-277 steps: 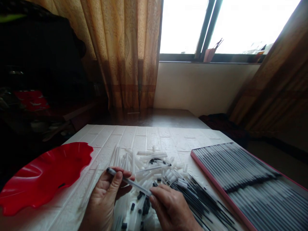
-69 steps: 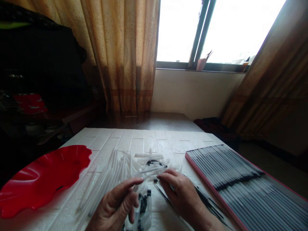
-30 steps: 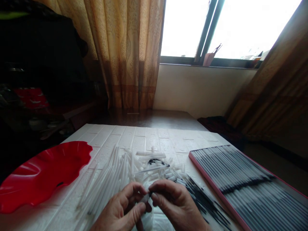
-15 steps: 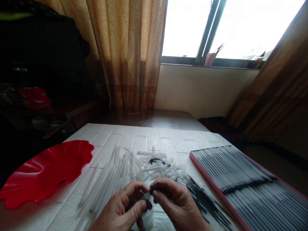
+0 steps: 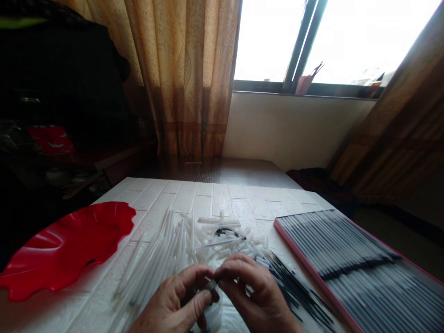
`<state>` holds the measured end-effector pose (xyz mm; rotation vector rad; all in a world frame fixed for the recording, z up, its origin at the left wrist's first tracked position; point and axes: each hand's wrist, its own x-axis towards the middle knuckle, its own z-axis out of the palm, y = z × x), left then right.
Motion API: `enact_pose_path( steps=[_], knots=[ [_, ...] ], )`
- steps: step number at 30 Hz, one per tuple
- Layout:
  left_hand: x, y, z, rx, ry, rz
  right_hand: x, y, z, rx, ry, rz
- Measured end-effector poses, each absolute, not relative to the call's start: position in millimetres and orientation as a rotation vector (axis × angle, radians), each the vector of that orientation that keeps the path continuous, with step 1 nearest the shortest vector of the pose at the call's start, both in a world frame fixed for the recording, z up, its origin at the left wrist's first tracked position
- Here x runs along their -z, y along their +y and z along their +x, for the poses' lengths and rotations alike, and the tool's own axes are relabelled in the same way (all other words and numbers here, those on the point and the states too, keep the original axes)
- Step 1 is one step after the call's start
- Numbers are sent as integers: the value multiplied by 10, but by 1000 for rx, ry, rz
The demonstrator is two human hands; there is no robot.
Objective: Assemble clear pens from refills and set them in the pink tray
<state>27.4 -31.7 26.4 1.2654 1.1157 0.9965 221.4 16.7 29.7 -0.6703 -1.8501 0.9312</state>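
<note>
My left hand is closed in a pinch on a short, pale translucent pen part; its other fingers are curled, with dark bits partly hidden beneath them. Against the end of that part, my right hand pinches a small dark piece, mostly covered by the fingertips. Just beyond both hands is a heap of short clear pen caps. Long clear pen barrels lie to the left of the heap. Thin black pen refills are spread beside my right hand.
A pink-edged tray filled with rows of pens stands at the right. On the left lies a red wavy-rimmed dish with a small dark item in it. The white brick-patterned tabletop ends before a dark surface under the window.
My right hand has turned slightly, its fingers closing further over the small dark piece. The left hand stays almost in place, still pinching the pale part.
</note>
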Motion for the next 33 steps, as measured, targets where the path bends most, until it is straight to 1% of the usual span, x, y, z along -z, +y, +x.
enact_pose_path(
  steps=[8, 15, 19, 26, 30, 33],
  knots=[
    [-317, -335, 297, -957, 1093, 1222, -378, 177, 2212, -787, -1890, -580],
    [-358, -308, 302, -885, 1103, 1245, -384, 178, 2238, -695, -2028, -671],
    [-420, -308, 314, -815, 1101, 1321, -366, 168, 2244, -609, -2103, -713],
    [-448, -310, 321, -731, 1115, 1528, -322, 160, 2216, -331, -2230, -771],
    [-418, -311, 321, -710, 1093, 1570, -245, 173, 2203, -266, -2262, -777],
    [-439, -306, 318, -693, 1114, 1588, -225, 172, 2204, -279, -2249, -780]
  ],
)
